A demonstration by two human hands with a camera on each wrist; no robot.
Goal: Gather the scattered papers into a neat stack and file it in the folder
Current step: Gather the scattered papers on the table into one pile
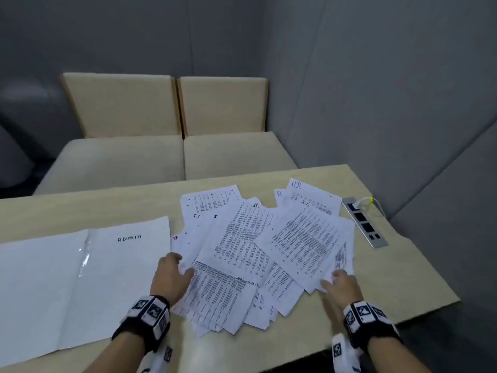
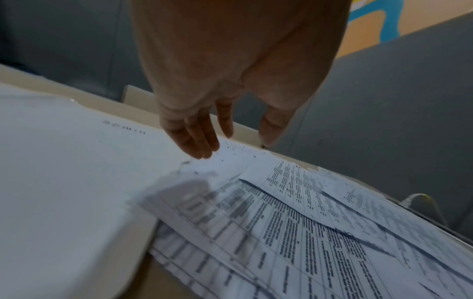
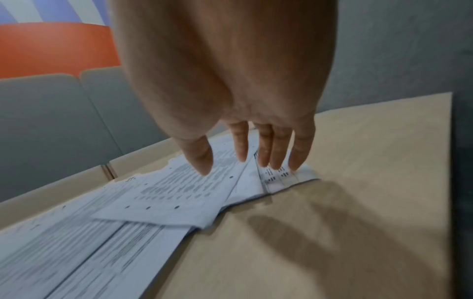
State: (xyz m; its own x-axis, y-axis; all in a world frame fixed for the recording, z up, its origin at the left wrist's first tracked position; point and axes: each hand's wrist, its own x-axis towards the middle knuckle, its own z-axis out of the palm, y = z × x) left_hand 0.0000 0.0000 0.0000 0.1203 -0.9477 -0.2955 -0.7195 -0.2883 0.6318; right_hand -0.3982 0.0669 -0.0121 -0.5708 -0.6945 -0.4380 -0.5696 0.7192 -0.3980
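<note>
Several printed papers lie fanned and overlapping on the beige table, right of centre. A white folder marked "ADMIN" lies spread flat at the left. My left hand is at the pile's left edge with straight fingers over the sheets, holding nothing. My right hand is at the pile's right edge, its fingertips straight and down on the outermost sheets. Neither hand grips a sheet.
A metal socket strip with a plugged-in cable sits at the table's far right. Beige cushioned seats stand beyond the far edge, and grey walls close in at the right. The table's right edge runs close to my right hand.
</note>
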